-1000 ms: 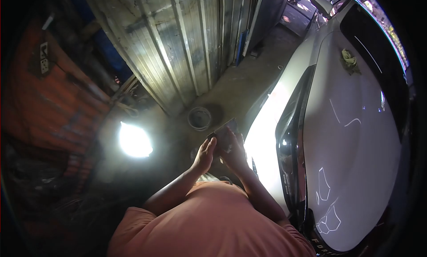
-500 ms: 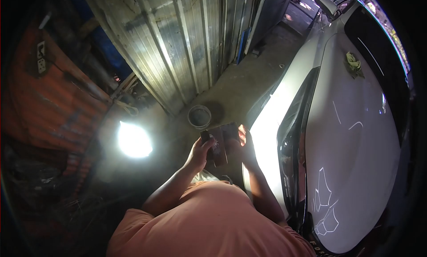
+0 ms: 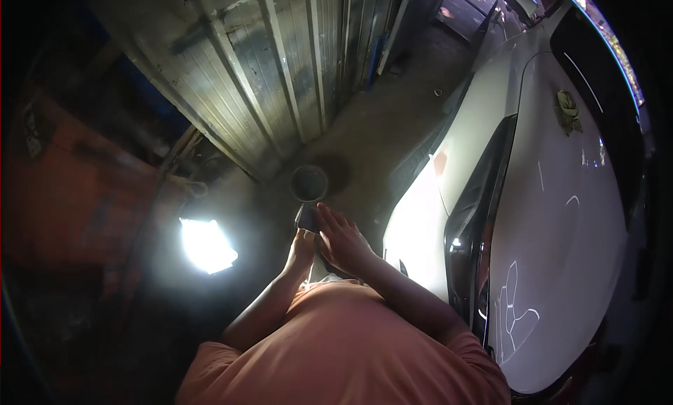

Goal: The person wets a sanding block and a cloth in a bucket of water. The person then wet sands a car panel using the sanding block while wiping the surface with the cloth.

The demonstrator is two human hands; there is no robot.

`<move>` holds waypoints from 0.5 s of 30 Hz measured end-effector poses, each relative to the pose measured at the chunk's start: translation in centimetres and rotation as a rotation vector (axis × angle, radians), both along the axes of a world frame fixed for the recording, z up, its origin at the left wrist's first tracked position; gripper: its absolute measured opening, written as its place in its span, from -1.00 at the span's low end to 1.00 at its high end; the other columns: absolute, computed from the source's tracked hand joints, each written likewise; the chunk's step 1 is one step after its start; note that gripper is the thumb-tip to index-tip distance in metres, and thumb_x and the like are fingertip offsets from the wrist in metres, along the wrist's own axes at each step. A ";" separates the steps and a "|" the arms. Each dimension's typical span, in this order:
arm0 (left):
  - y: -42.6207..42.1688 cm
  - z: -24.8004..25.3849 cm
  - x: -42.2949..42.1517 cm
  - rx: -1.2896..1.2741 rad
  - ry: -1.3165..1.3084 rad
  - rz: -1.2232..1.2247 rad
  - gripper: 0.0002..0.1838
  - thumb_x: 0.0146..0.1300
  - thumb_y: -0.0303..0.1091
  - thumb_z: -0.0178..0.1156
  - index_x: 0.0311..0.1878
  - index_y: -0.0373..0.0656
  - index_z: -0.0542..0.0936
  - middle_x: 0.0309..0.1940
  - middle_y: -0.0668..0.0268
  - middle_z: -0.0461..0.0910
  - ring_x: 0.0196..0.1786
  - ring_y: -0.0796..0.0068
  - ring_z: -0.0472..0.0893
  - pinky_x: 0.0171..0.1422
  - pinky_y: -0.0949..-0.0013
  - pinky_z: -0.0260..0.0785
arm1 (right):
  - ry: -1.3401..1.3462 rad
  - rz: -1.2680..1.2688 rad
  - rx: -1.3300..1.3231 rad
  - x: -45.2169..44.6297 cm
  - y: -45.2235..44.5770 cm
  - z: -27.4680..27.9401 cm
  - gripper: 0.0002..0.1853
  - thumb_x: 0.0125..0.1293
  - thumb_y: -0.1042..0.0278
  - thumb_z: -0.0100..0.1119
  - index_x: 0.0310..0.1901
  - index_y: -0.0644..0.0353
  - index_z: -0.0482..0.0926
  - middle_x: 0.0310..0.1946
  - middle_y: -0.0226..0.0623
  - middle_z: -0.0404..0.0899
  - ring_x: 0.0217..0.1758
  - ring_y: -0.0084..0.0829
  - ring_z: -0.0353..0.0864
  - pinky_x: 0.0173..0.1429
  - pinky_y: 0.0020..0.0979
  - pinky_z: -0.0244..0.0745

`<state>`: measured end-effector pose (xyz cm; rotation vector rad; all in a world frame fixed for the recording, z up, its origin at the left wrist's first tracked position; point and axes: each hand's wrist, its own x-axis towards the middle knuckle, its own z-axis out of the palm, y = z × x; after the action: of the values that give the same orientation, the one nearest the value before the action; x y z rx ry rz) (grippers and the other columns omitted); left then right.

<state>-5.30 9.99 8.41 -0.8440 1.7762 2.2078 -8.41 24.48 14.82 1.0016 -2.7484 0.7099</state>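
Both hands are together in front of my body, over the floor. A small dark block [image 3: 306,218], perhaps with a sheet wrapped on it, is gripped by my left hand [image 3: 302,246] from below. My right hand [image 3: 342,245] lies against the block's right side, its fingers stretched forward and close together. Just beyond the hands a round bucket [image 3: 309,183] stands on the floor. To the right is a white car [image 3: 561,251], its front fender [image 3: 420,226] lit brightly.
A bright work lamp [image 3: 208,245] glares at the left. Corrugated metal sheeting [image 3: 259,62] rises ahead. A crumpled green cloth [image 3: 568,113] lies on the car's hood. Orange sheeting [image 3: 77,188] is at the far left.
The hands, apart half a second ago with a brown sheet between them, have come together around the block. My right hand has moved left onto it. The view has shifted slightly.
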 end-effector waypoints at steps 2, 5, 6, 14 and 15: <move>-2.0 -9.5 -1.0 -0.175 -0.004 -0.146 -0.67 0.65 -0.25 0.00 0.26 -0.13 0.63 -0.02 0.29 0.65 -0.01 0.47 0.61 0.19 0.25 0.46 | 0.129 0.049 0.214 -2.1 -1.2 1.1 -0.32 0.45 0.18 0.32 0.51 0.33 0.42 0.50 0.06 0.43 0.41 0.02 0.53 0.44 0.02 0.46; -4.2 -2.7 -3.4 -0.098 -0.170 -0.279 -0.62 0.63 -0.04 0.04 0.17 -0.10 0.66 0.24 0.25 0.66 0.40 0.42 0.52 0.52 0.15 0.24 | 0.068 0.018 0.347 -4.6 -2.8 0.1 -0.29 0.42 0.11 0.35 0.48 0.34 0.45 0.49 0.02 0.44 0.47 -0.04 0.49 0.44 0.03 0.43; -4.8 -2.6 -4.1 -0.088 -0.141 -0.327 -0.58 0.64 0.01 0.04 0.20 -0.09 0.66 0.27 0.22 0.65 0.43 0.39 0.52 0.55 0.13 0.21 | 0.016 0.006 0.316 -5.5 -2.8 -0.7 -0.31 0.43 0.10 0.34 0.47 0.32 0.46 0.46 0.01 0.48 0.44 -0.04 0.52 0.40 0.03 0.46; -6.8 2.5 -9.9 0.186 -0.118 -0.437 -0.40 0.69 0.10 0.00 0.44 -0.21 0.58 0.45 0.11 0.60 0.54 0.22 0.50 0.61 0.08 0.29 | -0.842 -0.314 -0.183 -10.9 1.4 2.1 -0.37 0.56 0.04 0.31 0.49 0.22 0.43 0.13 0.02 0.75 0.22 0.06 0.74 0.24 -0.04 0.58; -6.7 2.5 -10.9 0.168 -0.122 -0.437 -0.41 0.69 0.09 0.00 0.45 -0.21 0.57 0.44 0.11 0.60 0.53 0.22 0.52 0.59 0.09 0.31 | -0.784 -0.341 -0.238 -10.7 2.8 0.8 -0.34 0.56 0.03 0.32 0.52 0.22 0.41 0.15 0.06 0.74 0.22 0.09 0.74 0.24 -0.03 0.60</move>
<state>-16.15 3.34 10.87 -0.4854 1.5182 1.9404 -19.16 27.26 15.66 0.1918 -3.1896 1.5765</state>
